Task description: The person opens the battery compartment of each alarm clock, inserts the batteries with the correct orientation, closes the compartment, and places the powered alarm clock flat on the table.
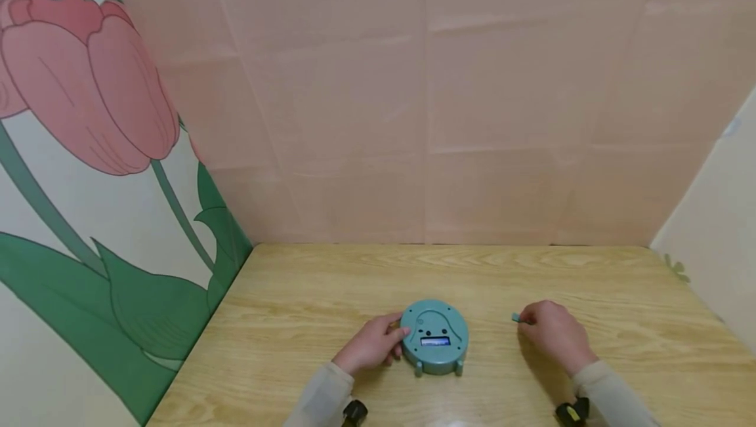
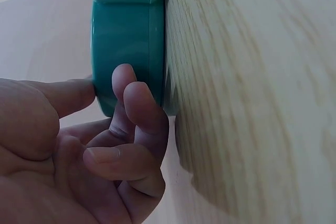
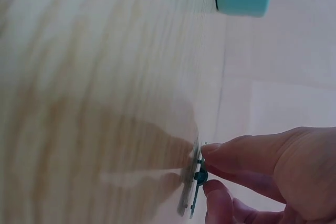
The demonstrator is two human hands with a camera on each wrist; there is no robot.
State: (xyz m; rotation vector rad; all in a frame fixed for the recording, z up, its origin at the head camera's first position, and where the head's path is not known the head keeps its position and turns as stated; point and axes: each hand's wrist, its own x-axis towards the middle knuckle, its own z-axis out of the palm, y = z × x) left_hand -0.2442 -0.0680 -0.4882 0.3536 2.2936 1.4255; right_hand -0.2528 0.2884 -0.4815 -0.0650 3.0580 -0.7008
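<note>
- On the wooden table [image 1: 283, 283], near its front part, we see a round teal device [image 1: 435, 323]; it lies flat with its patterned face up.
- Its body is thick and smooth, a little shiny. On the face we notice a curved raised outline, several small dark dots, and one dark-edged rectangular window [image 1: 435, 342] with something bluish white inside. Two short rounded feet [image 1: 419, 368] stick out at the side nearest to the person.
- Our left hand [image 1: 371, 346] grips the left edge of this device, with the thumb at the face and other fingers along the side.
- Our right hand [image 1: 555, 333], well apart to the right, pinches a small thin teal piece [image 1: 516, 317] between thumb and finger, just above or on the table; we cannot tell which.
- Near the top of the face we find a tiny mark [image 1: 420, 321], too small for us to read.
</note>
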